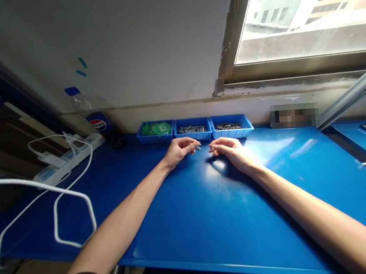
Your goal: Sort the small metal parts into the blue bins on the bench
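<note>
Both my arms reach across a blue table (207,218) toward three small blue bins at the wall. My left hand (179,149) is curled, its fingertips pinching a small grey piece (199,147). My right hand (230,150) faces it a few centimetres away, fingers pinched together; what it holds, if anything, is too small to see. The left bin (155,130) holds green parts, the middle bin (192,130) holds small grey pieces, and the right bin (231,127) holds thin dark metal pins.
A Pepsi bottle (94,118) stands at the back left beside a white power strip (65,160). White cables (58,195) loop over the table's left part. A window is at the upper right, with a metal rail (349,96) slanting below it.
</note>
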Motion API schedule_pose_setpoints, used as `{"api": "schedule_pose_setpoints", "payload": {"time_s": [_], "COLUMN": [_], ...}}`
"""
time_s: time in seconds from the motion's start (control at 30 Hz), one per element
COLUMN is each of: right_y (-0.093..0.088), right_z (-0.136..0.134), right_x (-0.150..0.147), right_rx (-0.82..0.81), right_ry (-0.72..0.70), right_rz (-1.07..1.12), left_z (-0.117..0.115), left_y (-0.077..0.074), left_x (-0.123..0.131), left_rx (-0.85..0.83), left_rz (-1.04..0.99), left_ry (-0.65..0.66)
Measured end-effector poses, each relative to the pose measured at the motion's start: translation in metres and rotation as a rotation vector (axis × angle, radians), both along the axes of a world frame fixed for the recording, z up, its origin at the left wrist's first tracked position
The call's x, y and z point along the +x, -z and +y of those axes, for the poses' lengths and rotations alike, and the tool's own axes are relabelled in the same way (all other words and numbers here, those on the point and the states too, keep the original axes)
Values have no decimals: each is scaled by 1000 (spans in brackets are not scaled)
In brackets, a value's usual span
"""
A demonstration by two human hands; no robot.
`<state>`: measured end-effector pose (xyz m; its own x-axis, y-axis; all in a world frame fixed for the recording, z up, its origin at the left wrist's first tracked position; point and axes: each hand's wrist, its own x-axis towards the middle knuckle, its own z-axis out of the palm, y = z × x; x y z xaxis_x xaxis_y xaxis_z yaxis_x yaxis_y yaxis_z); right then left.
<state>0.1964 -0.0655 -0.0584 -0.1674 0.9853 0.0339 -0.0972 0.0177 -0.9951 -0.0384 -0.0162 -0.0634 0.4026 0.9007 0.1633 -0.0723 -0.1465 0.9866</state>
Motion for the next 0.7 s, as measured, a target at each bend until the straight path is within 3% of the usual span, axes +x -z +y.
{"api": "schedule_pose_setpoints", "payload": {"time_s": [0.2, 0.33, 0.43, 0.57, 0.7], "right_y": [1, 0, -2, -1, 2], "right_z": [1, 1, 0, 0, 1], "right_x": [0, -1, -1, -1, -1], "right_rx": [4, 12, 7, 3, 14], "right_ry": [-16, -21, -18, -12, -18], "right_rz": [28, 22, 18, 8, 18], "left_z": [0, 0, -1, -6, -9], "left_y": [-3, -4, 0, 8, 14], "left_x": [-4, -4, 0, 9, 13], "left_rx": [-108, -79, 78, 459, 743], "left_rz": [-222, -233, -65, 362, 629], "left_ry": [-40, -22, -89, -248, -258]}}
